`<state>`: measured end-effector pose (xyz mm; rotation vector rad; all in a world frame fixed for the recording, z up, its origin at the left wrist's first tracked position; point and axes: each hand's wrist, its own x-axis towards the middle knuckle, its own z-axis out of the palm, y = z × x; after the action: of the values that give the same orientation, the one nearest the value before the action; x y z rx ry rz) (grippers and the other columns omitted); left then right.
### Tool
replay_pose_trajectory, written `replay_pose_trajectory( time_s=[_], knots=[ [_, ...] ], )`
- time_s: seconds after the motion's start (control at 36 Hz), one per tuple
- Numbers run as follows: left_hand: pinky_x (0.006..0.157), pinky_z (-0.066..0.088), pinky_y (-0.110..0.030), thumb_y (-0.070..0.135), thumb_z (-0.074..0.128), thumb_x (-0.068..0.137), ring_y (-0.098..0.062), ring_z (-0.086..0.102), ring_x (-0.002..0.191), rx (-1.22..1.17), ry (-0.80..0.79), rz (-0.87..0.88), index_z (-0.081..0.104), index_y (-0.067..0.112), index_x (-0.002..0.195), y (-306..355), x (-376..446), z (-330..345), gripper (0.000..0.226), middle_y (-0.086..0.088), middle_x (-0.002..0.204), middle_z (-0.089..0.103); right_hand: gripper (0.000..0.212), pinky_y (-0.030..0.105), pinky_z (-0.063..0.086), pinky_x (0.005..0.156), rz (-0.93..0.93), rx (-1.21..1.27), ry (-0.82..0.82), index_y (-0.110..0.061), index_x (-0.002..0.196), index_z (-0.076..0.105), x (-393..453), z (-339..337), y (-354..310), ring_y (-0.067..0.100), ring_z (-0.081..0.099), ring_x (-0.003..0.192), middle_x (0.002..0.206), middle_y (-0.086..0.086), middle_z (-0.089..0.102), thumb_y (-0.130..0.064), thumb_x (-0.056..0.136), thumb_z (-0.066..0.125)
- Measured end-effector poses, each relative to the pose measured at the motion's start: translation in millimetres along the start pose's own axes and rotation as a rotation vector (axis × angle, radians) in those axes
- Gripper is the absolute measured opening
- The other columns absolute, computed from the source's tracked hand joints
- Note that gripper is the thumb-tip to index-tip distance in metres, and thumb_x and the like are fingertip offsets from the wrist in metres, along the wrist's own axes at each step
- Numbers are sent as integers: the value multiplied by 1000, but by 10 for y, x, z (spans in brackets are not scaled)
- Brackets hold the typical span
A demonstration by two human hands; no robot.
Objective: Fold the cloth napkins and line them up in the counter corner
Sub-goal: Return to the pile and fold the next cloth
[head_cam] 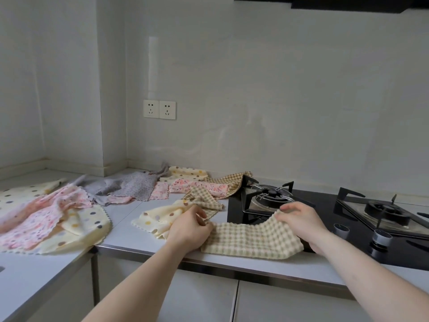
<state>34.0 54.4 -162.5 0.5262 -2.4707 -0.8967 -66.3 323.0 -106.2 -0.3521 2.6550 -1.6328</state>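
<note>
A beige checked napkin (250, 240) lies near the counter's front edge, partly over the hob. My left hand (190, 226) pinches its left corner and my right hand (301, 219) grips its right end, which is lifted. A cream dotted napkin (157, 217) lies crumpled just left of my left hand. Further left sits a heap of pink flowered (46, 219) and cream dotted (81, 233) napkins. Grey dotted (132, 184), pink (197, 184) and another checked napkin (227, 180) lie unfolded along the back wall.
A black gas hob (325, 205) with two burners and knobs (380, 238) fills the counter's right side. The grey counter (130, 235) wraps round a corner at the left. Two wall sockets (159, 109) sit above the napkins.
</note>
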Motion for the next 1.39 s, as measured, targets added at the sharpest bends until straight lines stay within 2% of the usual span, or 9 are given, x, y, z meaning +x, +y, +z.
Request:
replay_pose_trajectory(
  time_s=[0.08,0.19,0.36,0.44,0.64,0.89,1.14,1.25,1.39],
  knots=[
    [67,49,-27,51,64,85,-5,63,81,-32,-7,-15,57,35,100,7,-12,-20,24,16,88,67,23,32,52,78,39,20,-53,-25,99,72,16,46,-211,16,65,99,105,-2,70,-19,78,80],
    [66,50,-28,37,58,90,-7,63,78,-74,0,-32,61,34,100,23,-29,-45,12,13,88,67,29,38,57,91,59,11,-87,-30,93,76,8,188,-422,17,67,99,102,-4,73,-29,65,82],
    [79,56,-34,26,49,88,-11,64,82,-141,6,-66,61,33,98,12,-32,-62,17,9,92,71,19,25,50,66,56,141,-105,-17,99,72,-45,480,-675,14,63,78,92,3,72,-13,81,77],
    [79,58,-38,25,45,83,-14,67,81,-176,9,-78,60,33,94,-6,-27,-68,21,10,90,73,13,28,52,67,64,177,-126,-16,91,71,-60,627,-742,16,63,74,85,4,71,-8,82,76],
    [81,56,-39,26,43,77,-16,66,85,-164,27,-69,62,31,93,-4,-22,-74,26,8,87,74,21,29,60,58,103,250,-178,-10,96,69,-129,1011,-767,22,70,88,106,13,66,2,80,75],
    [84,56,-40,27,44,80,-19,67,87,-188,36,-65,63,27,92,-31,-8,-81,23,6,87,75,21,34,64,69,110,124,-333,-10,105,64,-211,1201,-656,23,76,80,96,16,72,-2,87,73],
    [83,56,-35,68,58,76,-11,65,87,-114,-32,-45,58,34,98,42,-50,-85,41,15,91,68,17,30,51,81,-155,-220,32,-25,101,66,-63,807,-295,11,65,93,93,-10,69,-22,85,69],
    [88,56,-34,72,66,66,-6,65,91,-83,-132,-27,57,37,112,70,-56,-86,58,20,98,68,38,29,46,86,-5,-279,-67,-25,112,62,-23,705,-110,14,61,104,102,-10,66,-47,83,74],
    [97,53,-33,68,72,64,-9,63,105,-4,-192,39,54,37,130,71,-65,-82,75,19,116,64,38,29,44,98,26,-260,-232,-27,112,74,-3,701,-144,12,59,114,115,-11,67,-48,80,77]
  ],
)
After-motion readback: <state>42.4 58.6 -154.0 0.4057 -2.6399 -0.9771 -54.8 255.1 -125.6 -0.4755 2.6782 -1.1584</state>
